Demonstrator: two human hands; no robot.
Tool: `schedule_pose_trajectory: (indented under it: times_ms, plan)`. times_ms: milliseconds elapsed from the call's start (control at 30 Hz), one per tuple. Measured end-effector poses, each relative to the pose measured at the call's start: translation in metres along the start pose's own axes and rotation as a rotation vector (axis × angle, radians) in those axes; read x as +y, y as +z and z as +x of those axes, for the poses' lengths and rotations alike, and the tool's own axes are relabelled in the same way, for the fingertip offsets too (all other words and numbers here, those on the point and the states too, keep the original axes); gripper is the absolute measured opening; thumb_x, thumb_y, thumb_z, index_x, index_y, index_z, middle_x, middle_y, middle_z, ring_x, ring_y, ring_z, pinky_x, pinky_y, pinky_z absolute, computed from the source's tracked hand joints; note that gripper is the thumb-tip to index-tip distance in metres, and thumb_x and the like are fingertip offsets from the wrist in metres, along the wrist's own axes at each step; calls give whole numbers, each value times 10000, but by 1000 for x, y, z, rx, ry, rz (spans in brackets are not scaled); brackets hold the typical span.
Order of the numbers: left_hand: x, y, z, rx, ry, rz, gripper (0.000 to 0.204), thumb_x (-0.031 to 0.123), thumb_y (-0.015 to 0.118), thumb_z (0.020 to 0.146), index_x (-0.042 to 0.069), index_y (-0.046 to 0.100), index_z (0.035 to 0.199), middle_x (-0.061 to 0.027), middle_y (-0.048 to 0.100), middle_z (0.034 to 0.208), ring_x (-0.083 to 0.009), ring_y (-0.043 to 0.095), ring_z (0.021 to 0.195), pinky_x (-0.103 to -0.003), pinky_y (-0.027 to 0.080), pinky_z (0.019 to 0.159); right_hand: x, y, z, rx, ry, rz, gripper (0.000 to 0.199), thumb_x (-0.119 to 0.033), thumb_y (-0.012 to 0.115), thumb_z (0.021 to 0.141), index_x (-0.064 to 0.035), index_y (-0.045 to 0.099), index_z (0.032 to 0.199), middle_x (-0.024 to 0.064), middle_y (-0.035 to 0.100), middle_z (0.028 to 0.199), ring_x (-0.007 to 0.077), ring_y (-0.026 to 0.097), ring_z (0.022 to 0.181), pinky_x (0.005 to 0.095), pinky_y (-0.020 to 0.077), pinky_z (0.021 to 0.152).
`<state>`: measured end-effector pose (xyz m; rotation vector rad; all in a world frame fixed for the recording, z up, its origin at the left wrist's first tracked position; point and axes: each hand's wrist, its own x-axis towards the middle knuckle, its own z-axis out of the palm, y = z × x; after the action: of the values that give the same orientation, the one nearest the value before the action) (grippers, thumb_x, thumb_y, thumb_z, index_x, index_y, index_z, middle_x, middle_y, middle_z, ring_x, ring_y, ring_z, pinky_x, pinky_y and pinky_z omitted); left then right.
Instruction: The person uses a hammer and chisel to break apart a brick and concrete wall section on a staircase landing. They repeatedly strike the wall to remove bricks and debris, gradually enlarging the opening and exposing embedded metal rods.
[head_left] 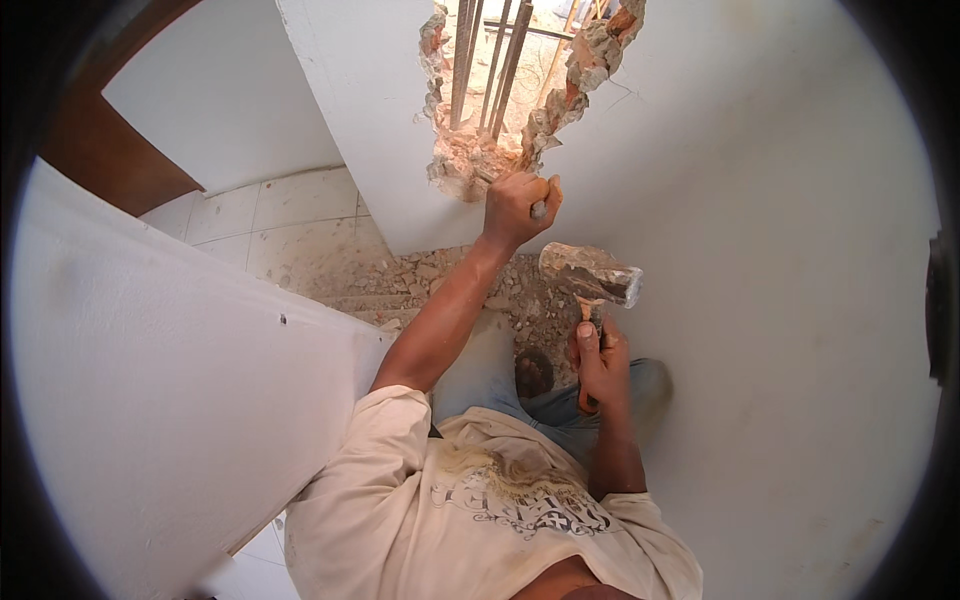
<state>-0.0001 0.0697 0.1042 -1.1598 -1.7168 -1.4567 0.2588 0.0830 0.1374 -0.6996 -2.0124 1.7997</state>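
My left hand [512, 213] is closed round a chisel [540, 210]. Its rounded end sticks out on the thumb side, while the fist hides most of the shaft. That fist is at the lower edge of a jagged hole [468, 160] broken through the white wall, with crumbled brick and plaster along its rim. Lower and to the right, my right hand [603, 360] grips a club hammer [592, 272] by its handle. The heavy, worn metal head is raised below and right of the chisel, apart from it.
Several upright steel bars [490, 70] stand inside the hole. Broken rubble [430, 275] covers the floor below it, beside pale tiles [290, 205]. A white wall end [180, 370] is close on my left, and a brown door [130, 160] stands at the far left.
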Motion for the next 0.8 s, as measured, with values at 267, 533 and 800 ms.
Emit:
schedule_pose_trajectory:
  times_ms: [267,533,800]
  plan:
    - [13,-28,25,22,185,17,358,57,677,740,109,410,508,-25,397,455,-177,400,390,-314,307,426,-1,-17,-10,111,-62,224,357,-372,468,996,-42,473,859,17,477,604,88,463,471,243,394,437]
    - [9,-30,31,-54,187,76,370,74,692,746,107,410,509,-25,391,445,-177,389,378,-322,308,427,5,-18,-7,4,-54,246,360,-387,444,997,-39,466,907,28,479,626,96,473,495,253,411,451]
    - [-11,-45,29,-172,3,140,379,205,706,789,81,434,555,-78,455,515,-251,487,459,-370,376,471,-1,-19,-4,-23,-100,284,341,-398,450,993,-58,462,962,29,477,648,97,476,526,250,410,472]
